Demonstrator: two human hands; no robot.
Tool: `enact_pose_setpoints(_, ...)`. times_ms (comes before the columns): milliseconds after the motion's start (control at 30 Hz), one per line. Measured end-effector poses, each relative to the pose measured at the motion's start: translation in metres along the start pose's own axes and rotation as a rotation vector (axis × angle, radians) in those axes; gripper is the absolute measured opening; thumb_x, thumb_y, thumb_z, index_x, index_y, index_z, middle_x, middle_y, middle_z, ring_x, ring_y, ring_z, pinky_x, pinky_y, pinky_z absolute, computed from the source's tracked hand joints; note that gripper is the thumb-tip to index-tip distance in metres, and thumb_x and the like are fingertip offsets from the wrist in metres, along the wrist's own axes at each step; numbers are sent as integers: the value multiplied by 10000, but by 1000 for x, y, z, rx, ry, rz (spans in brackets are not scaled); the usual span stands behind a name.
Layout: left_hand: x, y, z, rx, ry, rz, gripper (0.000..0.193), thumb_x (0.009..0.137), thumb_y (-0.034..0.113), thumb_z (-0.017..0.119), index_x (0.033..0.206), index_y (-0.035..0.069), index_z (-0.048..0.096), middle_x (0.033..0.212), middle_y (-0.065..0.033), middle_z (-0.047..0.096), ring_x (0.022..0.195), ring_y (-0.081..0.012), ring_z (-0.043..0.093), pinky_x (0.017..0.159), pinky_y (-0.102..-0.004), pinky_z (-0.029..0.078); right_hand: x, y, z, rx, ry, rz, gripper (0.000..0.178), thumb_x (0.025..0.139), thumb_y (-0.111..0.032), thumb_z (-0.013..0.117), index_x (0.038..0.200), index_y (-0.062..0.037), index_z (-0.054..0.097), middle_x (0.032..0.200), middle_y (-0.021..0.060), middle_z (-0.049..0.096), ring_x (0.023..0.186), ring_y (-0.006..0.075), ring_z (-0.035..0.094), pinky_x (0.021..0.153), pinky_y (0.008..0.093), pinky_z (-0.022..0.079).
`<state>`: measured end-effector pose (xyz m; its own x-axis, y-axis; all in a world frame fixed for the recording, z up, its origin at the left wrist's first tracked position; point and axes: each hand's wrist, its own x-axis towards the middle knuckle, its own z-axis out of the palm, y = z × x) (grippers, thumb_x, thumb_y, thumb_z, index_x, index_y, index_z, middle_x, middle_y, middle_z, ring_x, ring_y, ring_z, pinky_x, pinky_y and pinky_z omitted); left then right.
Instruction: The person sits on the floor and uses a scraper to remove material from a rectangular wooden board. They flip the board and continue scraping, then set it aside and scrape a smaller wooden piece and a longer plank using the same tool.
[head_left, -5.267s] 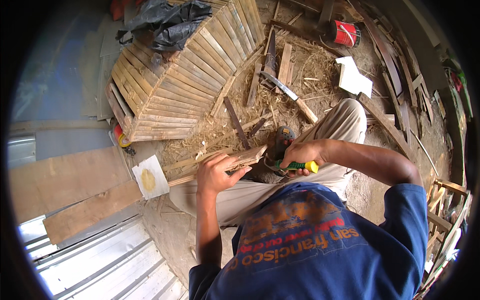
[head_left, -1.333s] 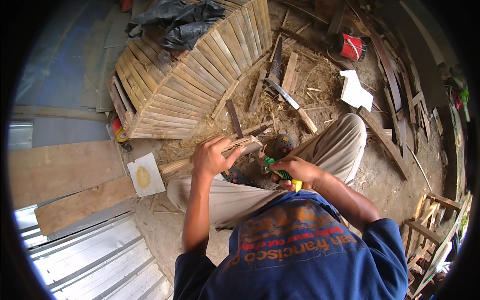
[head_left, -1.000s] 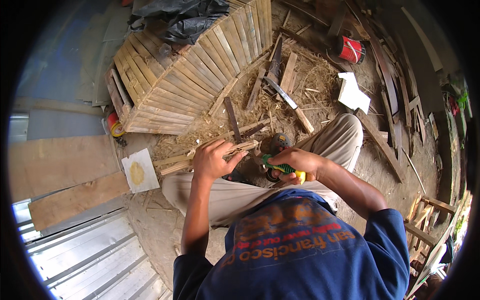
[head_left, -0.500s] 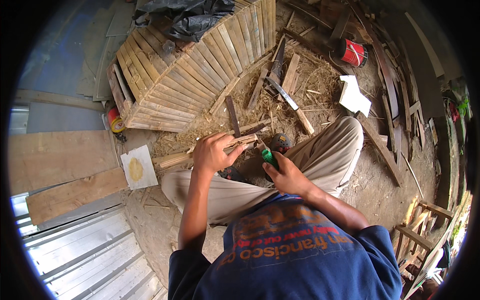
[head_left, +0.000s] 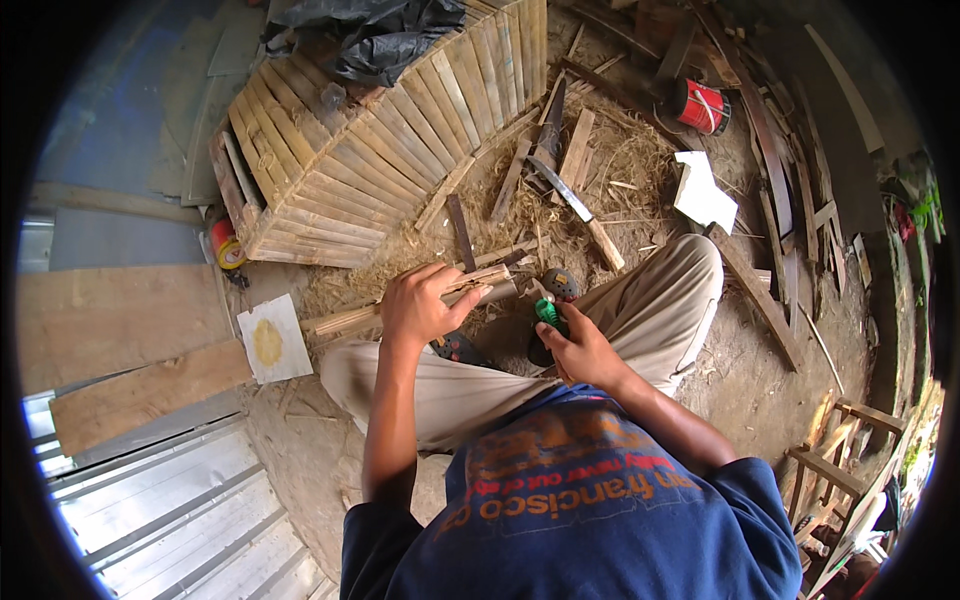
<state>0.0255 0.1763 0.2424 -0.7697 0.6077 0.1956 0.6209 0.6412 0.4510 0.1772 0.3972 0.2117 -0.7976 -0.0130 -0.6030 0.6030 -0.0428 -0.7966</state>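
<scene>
My left hand [head_left: 418, 305] is closed around a bundle of split bamboo strips [head_left: 345, 320], which lies across in front of my lap. The strips' right ends stick out past my thumb. My right hand [head_left: 580, 343] grips a green-handled tool [head_left: 547, 312] just to the right of those ends, a little apart from them. The tool's working end is small and partly hidden, so its kind is unclear. Beneath both hands are my crossed legs in beige trousers [head_left: 655, 300] and dark clogs [head_left: 560, 284].
Ahead stands a bamboo-slatted bench [head_left: 350, 180] with black plastic [head_left: 375, 40] on top. A long knife with a wooden handle [head_left: 605, 243] lies among shavings and offcuts. Farther right are a white scrap [head_left: 706, 192], a red can [head_left: 703, 107] and planks [head_left: 755, 295]. Stained paper [head_left: 274, 338] lies left.
My right hand has tilted the green-handled tool and drawn it slightly away from the bamboo ends. My left hand keeps its hold, nearly still.
</scene>
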Motion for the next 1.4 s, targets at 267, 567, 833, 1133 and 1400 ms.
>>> enact_pose_setpoints(267, 4, 2, 2, -28, 40, 10, 326, 782, 378, 820, 789, 69, 717, 747, -93, 670, 662, -332, 666, 564, -413, 503, -8, -5, 9, 486, -83, 162, 319, 999, -165, 624, 1224, 28, 507, 912, 85, 617, 697, 178, 655, 530, 309, 526)
enact_pose_setpoints(567, -8, 16, -2, -9, -19, 0, 378, 807, 440, 785, 853, 67, 739, 799, -90, 688, 711, -328, 689, 612, -418, 546, -8, -42, 14, 614, -197, 313, 268, 982, -190, 666, 1111, 23, 567, 936, 87, 632, 681, 141, 640, 457, 245, 509)
enact_pose_setpoints(833, -11, 15, -3, -37, 1, -25, 398, 842, 457, 756, 831, 60, 740, 777, -98, 691, 693, -347, 687, 589, -418, 529, -18, -52, 35, 584, -154, 220, 237, 994, -222, 648, 910, -32, 533, 819, 85, 593, 473, 139, 520, 412, 276, 441)
enact_pose_setpoints(1133, 6, 6, 0, 10, -13, -29, 446, 883, 482, 704, 829, 41, 738, 796, -131, 697, 708, -363, 684, 612, -439, 540, 2, -26, 55, 199, -32, -95, 500, 1035, -125, 550, 1365, 47, 216, 736, 84, 518, 441, 176, 551, 373, 331, 432)
enact_pose_setpoints(1400, 13, 4, -2, 24, -32, -48, 454, 892, 485, 696, 866, 33, 735, 854, -148, 707, 765, -375, 689, 657, -448, 547, 14, -18, 55, 148, -8, -152, 564, 1029, -132, 564, 1416, 34, 188, 762, 90, 535, 441, 175, 556, 386, 325, 455)
